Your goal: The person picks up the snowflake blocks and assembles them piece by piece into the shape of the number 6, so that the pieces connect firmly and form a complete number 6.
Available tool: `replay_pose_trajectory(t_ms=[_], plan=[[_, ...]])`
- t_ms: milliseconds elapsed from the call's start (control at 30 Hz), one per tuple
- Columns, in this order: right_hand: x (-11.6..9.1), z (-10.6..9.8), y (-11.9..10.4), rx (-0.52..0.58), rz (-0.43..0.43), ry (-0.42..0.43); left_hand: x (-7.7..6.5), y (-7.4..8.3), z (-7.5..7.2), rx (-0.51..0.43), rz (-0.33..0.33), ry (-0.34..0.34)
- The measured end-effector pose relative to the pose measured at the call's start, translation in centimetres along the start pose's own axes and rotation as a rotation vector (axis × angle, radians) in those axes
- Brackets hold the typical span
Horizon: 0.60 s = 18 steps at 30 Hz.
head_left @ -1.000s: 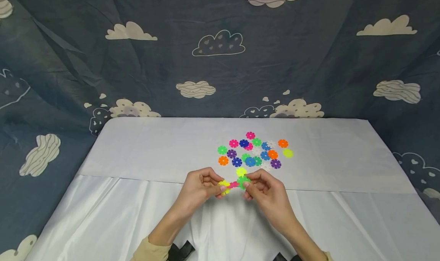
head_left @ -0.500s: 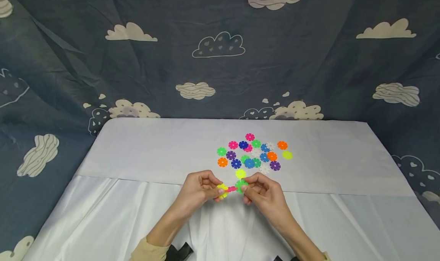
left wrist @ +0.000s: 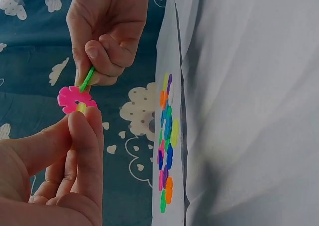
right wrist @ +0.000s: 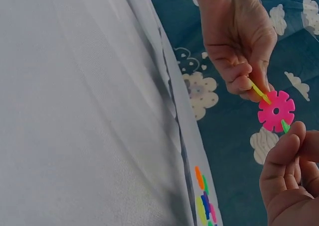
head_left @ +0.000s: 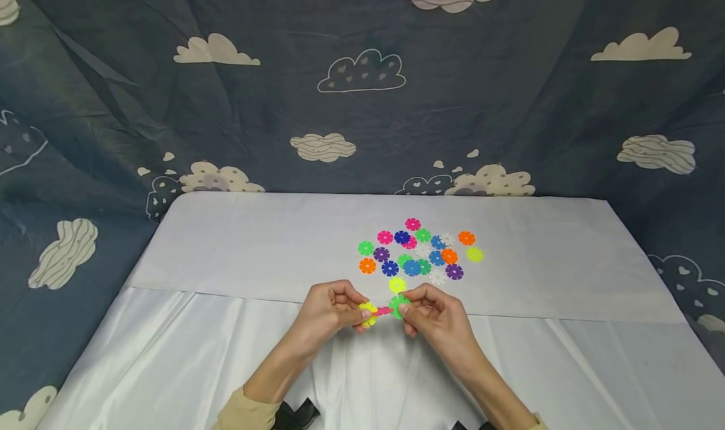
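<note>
My left hand (head_left: 325, 311) pinches a yellow notched snowflake disc (head_left: 369, 315) between thumb and fingers. Opposite it, a green snowflake disc (head_left: 399, 306) is pinched by my right hand (head_left: 442, 320). Between the two sits a pink snowflake disc (right wrist: 276, 111), joined by its notches to the yellow one on one side and the green one on the other. In the left wrist view the pink disc (left wrist: 75, 99) shows its flat face, while the green disc (left wrist: 86, 79) stands edge-on. Fingertips cover part of both outer discs. The joined row is held above the white cloth.
Several loose discs in mixed colours, among them a purple disc (head_left: 454, 271) and an orange disc (head_left: 367, 265), lie beyond the hands on the white table (head_left: 255, 247). One loose yellow disc (head_left: 398, 284) lies nearest. A dark cloud-patterned curtain (head_left: 362, 121) hangs behind.
Both hands have come slightly down and toward the body with the joined discs. The pink disc has turned more edge-on in the head view. Both grips stay the same.
</note>
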State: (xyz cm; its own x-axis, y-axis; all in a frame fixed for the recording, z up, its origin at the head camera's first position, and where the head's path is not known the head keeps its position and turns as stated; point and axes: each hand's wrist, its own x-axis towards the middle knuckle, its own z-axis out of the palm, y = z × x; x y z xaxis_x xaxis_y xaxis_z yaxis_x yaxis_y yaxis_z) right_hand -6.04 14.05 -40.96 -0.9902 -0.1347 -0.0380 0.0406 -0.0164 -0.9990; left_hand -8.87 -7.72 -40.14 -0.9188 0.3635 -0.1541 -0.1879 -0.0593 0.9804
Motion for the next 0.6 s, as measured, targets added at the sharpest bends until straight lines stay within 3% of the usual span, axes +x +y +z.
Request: replay_pose_trajectory(t_ms=[300,600], plan=[[-0.01,0.17,-0.05,-0.021,-0.044,-0.01,0.0,-0.09,0.13,0.053,0.04,0.025],[-0.68,0.8,-0.33,-0.104,-0.083,0.053,-0.06,-0.17,0.3,0.063,0.066,0.046]])
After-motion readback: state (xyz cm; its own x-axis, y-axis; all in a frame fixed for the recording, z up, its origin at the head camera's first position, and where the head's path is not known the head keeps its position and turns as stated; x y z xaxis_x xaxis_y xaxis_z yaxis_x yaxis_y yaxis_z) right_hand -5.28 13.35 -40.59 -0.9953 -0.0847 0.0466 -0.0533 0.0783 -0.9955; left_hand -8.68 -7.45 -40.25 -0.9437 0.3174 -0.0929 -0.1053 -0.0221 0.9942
